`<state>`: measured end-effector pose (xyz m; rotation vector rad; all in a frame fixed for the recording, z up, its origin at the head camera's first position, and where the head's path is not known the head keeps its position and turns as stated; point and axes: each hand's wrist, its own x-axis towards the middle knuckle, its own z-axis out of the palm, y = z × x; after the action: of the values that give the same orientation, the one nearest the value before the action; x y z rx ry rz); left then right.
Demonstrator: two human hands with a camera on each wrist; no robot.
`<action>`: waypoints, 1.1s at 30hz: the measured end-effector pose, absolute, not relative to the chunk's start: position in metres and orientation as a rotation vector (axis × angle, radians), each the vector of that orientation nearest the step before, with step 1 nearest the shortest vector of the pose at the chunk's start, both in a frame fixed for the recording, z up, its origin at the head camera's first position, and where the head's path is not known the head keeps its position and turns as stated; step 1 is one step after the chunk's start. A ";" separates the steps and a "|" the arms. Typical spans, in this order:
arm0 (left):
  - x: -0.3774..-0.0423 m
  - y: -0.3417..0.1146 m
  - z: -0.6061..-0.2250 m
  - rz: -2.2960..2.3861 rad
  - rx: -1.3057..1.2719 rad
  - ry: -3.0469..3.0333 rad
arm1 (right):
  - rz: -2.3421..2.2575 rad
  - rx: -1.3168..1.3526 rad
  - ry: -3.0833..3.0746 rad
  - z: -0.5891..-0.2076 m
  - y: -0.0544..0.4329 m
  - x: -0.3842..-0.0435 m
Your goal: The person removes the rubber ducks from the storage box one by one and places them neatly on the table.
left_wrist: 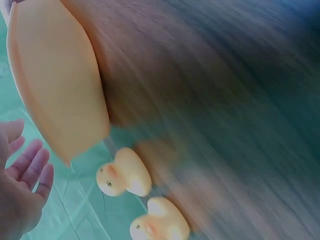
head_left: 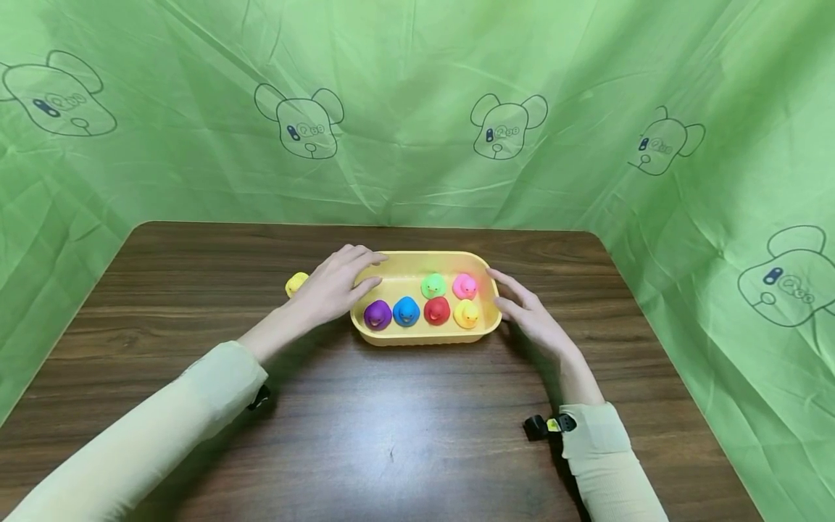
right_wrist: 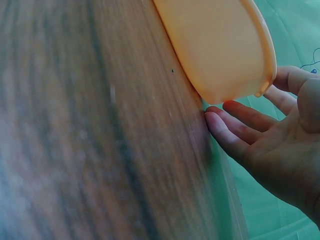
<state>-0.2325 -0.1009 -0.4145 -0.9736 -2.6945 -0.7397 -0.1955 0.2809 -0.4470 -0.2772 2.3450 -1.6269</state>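
Note:
A yellow oblong tub [head_left: 424,338] stands on the table with several rubber ducks inside. Along its near side sit a purple duck [head_left: 377,315], a blue duck [head_left: 406,311], a red duck [head_left: 436,310] and a yellow duck [head_left: 466,314]; behind them are a green duck [head_left: 433,286] and a pink duck [head_left: 465,286]. My left hand [head_left: 335,284] reaches over the tub's left end, fingers loosely spread and holding nothing. At the right end, my right hand [head_left: 531,315] has relaxed fingers against the outer wall, seen closer in the right wrist view.
Left of the tub, partly behind my left hand, is a yellow duck [head_left: 296,283] on the wooden table [head_left: 391,420]. The left wrist view shows two yellow ducks outside the tub, one duck [left_wrist: 125,172] nearer it. Green cloth [head_left: 404,181] hangs around the table.

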 end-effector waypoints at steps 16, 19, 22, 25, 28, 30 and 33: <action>-0.246 -0.050 -0.414 -0.938 -1.006 -2.724 | -1.662 -0.274 2.331 -0.451 0.282 -0.197; -0.250 -0.043 -0.417 -0.967 -1.026 -2.734 | -1.673 -0.261 2.320 -0.452 0.282 -0.198; -0.255 -0.037 -0.420 -0.994 -1.041 -2.740 | -1.675 -0.264 2.318 -0.451 0.282 -0.198; -0.258 -0.032 -0.424 -1.063 -1.038 -2.745 | -1.677 -0.265 2.318 -0.451 0.282 -0.197; -0.261 -0.027 -0.427 -1.164 -1.033 -2.751 | -1.679 -0.249 2.312 -0.451 0.281 -0.197; -0.263 -0.024 -0.429 -1.229 -1.031 -2.755 | -1.673 -0.242 2.316 -0.451 0.281 -0.197; -0.266 -0.021 -0.430 -1.315 -1.022 -2.758 | -1.669 -0.239 2.319 -0.450 0.280 -0.196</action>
<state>-0.2658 -0.0210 -0.4298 -1.0220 -2.7578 -1.3149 -0.1964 0.2802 -0.4502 -0.2388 2.3188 -1.6692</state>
